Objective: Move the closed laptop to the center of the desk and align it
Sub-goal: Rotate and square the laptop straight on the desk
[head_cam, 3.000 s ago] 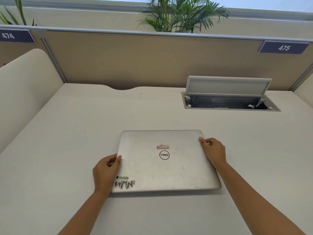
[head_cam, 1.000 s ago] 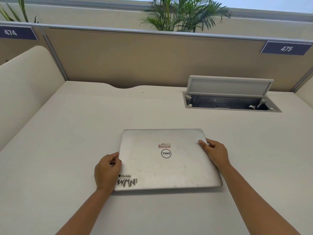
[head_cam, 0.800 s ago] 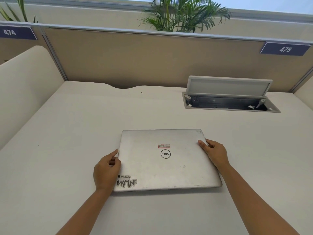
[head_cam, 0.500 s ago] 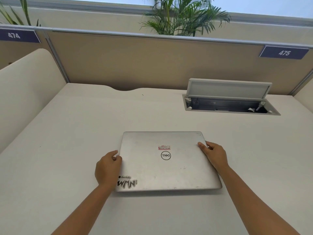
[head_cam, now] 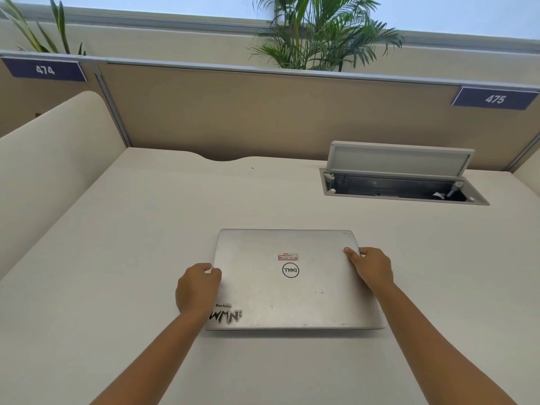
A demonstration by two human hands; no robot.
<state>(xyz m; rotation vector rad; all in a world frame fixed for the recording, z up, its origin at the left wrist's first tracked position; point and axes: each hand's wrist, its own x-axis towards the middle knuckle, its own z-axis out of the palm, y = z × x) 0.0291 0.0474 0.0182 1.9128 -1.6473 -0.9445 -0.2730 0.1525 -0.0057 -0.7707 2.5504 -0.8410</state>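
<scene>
Laptop: the closed silver Dell laptop (head_cam: 295, 280) lies flat on the counter (head_cam: 117, 258), lid up, logo upside down to the wearer, about mid-counter and a little toward 6 o'clock.
Stickers: 1 "Devfolio WMN" sticker (head_cam: 225, 314) at the lid's 7 o'clock corner, 1 small red-edged label (head_cam: 288, 256) just above the logo.
Left hand: the left hand (head_cam: 197, 289) is curled shut over the laptop's 9 o'clock edge, thumb on the lid, fingers tucked against the side.
Right hand: the right hand (head_cam: 372, 267) is clamped on the 2 o'clock side of the laptop, thumb tip on the lid near the far corner, fingers wrapped down the edge.
Contact: whether the base is lifted or flat on the counter, I cannot tell; a thin shadow runs under the near edge.
Surroundings: an open cable tray (head_cam: 400, 182) with its flap up sits at 1 o'clock, well apart from the laptop; partition wall (head_cam: 263, 112) at 12 o'clock carries plates 474 and 475.
Step in hand: this looks like the squaring-up stage, both hands bracketing the machine for small corrections.
Alignment read: the far edge looks close to parallel with the partition, though wide-angle distortion makes that hard to judge.
Next move calls for: at most a slight slide or twist with both hands, then letting go without nudging it.
</scene>
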